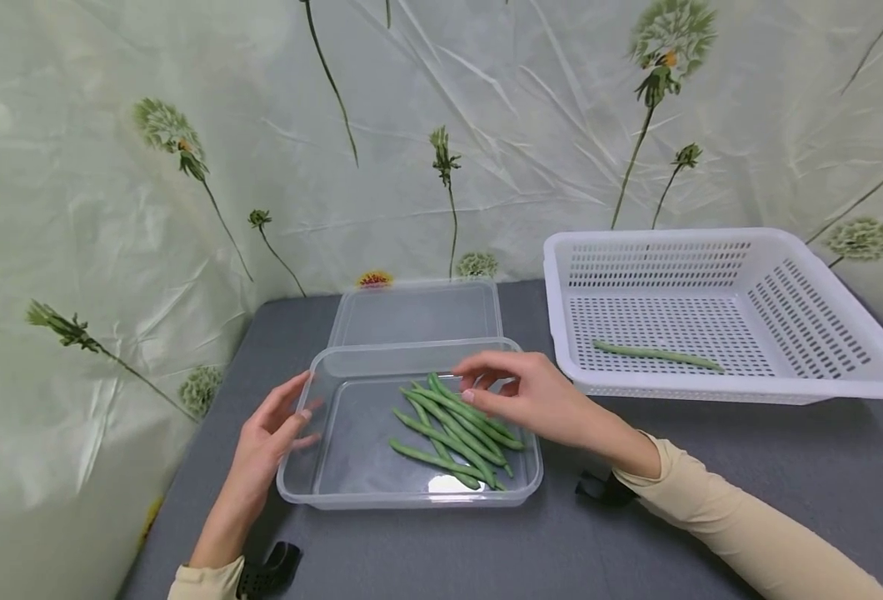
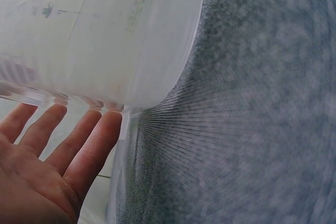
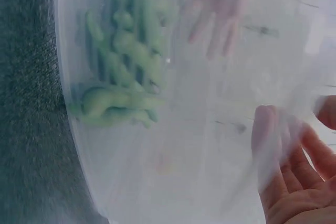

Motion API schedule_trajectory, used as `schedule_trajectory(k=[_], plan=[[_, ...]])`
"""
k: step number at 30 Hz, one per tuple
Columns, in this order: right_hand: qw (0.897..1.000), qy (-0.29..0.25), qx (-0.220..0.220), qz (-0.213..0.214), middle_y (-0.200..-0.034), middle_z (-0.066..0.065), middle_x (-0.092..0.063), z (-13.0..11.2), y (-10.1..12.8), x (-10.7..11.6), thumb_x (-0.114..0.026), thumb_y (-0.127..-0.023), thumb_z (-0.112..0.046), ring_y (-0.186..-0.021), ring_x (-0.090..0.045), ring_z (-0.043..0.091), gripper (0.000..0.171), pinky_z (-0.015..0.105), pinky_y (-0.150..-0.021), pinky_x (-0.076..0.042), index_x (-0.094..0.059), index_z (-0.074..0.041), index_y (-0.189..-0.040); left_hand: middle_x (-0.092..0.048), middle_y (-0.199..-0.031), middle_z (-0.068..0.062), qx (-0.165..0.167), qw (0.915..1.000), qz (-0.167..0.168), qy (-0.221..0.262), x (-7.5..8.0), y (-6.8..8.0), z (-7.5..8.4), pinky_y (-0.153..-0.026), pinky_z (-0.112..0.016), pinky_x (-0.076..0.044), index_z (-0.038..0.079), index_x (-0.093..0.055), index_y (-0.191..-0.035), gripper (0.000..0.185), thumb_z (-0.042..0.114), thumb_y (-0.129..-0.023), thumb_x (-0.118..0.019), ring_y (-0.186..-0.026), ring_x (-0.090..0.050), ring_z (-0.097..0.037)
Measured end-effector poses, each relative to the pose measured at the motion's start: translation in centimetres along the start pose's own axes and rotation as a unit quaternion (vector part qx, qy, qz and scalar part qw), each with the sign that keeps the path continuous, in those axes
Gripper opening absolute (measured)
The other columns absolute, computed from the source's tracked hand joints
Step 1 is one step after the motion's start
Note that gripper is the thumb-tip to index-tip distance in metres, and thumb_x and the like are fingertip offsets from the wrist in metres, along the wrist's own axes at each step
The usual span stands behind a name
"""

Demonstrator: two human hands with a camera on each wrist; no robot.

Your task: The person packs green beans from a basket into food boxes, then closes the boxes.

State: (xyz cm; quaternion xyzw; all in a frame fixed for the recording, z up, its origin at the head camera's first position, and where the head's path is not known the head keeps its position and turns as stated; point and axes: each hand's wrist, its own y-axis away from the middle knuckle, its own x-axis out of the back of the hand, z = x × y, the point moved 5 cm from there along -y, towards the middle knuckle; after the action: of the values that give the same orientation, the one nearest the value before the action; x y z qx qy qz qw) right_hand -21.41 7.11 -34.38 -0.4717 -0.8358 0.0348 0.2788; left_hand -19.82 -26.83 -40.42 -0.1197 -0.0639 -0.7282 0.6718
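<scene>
A clear plastic food container sits on the table, with several green beans lying in its right half. At its left wall is my left hand. In the left wrist view the fingers of that hand are extended, their tips right at the container's side. My right hand reaches over the right rim above the beans, fingers loosely bent and holding nothing. The right wrist view looks through the cloudy container wall, where beans show blurred beside the right hand.
To the right stands a white perforated basket with one green bean on its floor. Behind the container lies a clear flat lid. A grey cloth covers the table; a plant-printed curtain hangs along the back and left.
</scene>
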Motion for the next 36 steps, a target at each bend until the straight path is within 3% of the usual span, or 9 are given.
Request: schedule_trajectory(k=[4, 12, 21, 24, 27, 36], plan=[[1.000, 0.013, 0.001, 0.007, -0.104, -0.008, -0.068, -0.9, 1.4, 1.1, -0.069, -0.095, -0.018, -0.094, -0.065, 0.012, 0.025, 0.031, -0.072, -0.054, -0.068, -0.021, -0.119, -0.035, -0.155, -0.012, -0.002, 1.0000, 0.002, -0.003, 0.0, -0.1, 0.1, -0.081, -0.031, -0.055, 0.014, -0.038, -0.151, 0.050, 0.016, -0.104, -0.052, -0.122, -0.054, -0.009], [0.996, 0.089, -0.003, 0.021, -0.111, -0.012, -0.067, -2.6, 3.8, 4.9, -0.068, -0.095, -0.016, -0.100, -0.062, 0.010, 0.032, 0.030, -0.077, -0.053, -0.065, -0.025, -0.124, -0.035, -0.155, -0.012, -0.003, 1.0000, 0.002, -0.002, -0.1, 0.0, 0.1, -0.081, -0.032, -0.055, 0.013, -0.039, -0.151, 0.050, 0.016, -0.104, -0.052, -0.123, -0.055, -0.010], [0.980, 0.193, 0.038, 0.021, -0.111, -0.007, -0.069, -4.5, 4.9, 10.5, -0.070, -0.090, -0.001, -0.097, -0.063, 0.006, 0.037, 0.023, -0.076, -0.052, -0.066, -0.016, -0.123, -0.035, -0.155, -0.010, 0.005, 1.0000, 0.005, -0.007, 0.0, 0.0, 0.1, -0.082, -0.032, -0.055, 0.016, -0.038, -0.152, 0.050, 0.018, -0.104, -0.052, -0.122, -0.054, -0.007], [0.973, 0.227, 0.038, 0.015, -0.109, -0.009, -0.069, -4.5, 5.1, 12.2, -0.073, -0.088, -0.001, -0.095, -0.062, 0.004, 0.039, 0.021, -0.075, -0.051, -0.067, -0.018, -0.122, -0.035, -0.155, -0.009, 0.014, 0.9998, 0.008, -0.013, -0.1, 0.2, 0.1, -0.081, -0.033, -0.055, 0.017, -0.038, -0.152, 0.050, 0.019, -0.104, -0.052, -0.121, -0.055, -0.006], [0.969, 0.245, 0.021, -0.007, -0.108, -0.014, -0.068, -4.3, 5.1, 13.8, -0.074, -0.087, -0.004, -0.094, -0.062, 0.004, 0.039, 0.020, -0.075, -0.050, -0.067, -0.022, -0.121, -0.035, -0.156, -0.008, 0.014, 0.9997, 0.007, -0.018, 0.0, 0.2, 0.2, -0.081, -0.033, -0.055, 0.017, -0.038, -0.152, 0.049, 0.019, -0.104, -0.051, -0.121, -0.054, -0.007], [0.953, 0.268, -0.041, -0.137, -0.118, -0.015, -0.064, -2.1, 4.3, 18.0, -0.069, -0.094, -0.016, -0.101, -0.063, 0.006, 0.037, 0.026, -0.081, -0.053, -0.062, -0.026, -0.128, -0.034, -0.156, -0.009, 0.001, 0.9999, -0.003, -0.014, -0.1, 0.1, 0.2, -0.082, -0.032, -0.054, 0.016, -0.037, -0.152, 0.050, 0.019, -0.105, -0.050, -0.123, -0.053, -0.007]])
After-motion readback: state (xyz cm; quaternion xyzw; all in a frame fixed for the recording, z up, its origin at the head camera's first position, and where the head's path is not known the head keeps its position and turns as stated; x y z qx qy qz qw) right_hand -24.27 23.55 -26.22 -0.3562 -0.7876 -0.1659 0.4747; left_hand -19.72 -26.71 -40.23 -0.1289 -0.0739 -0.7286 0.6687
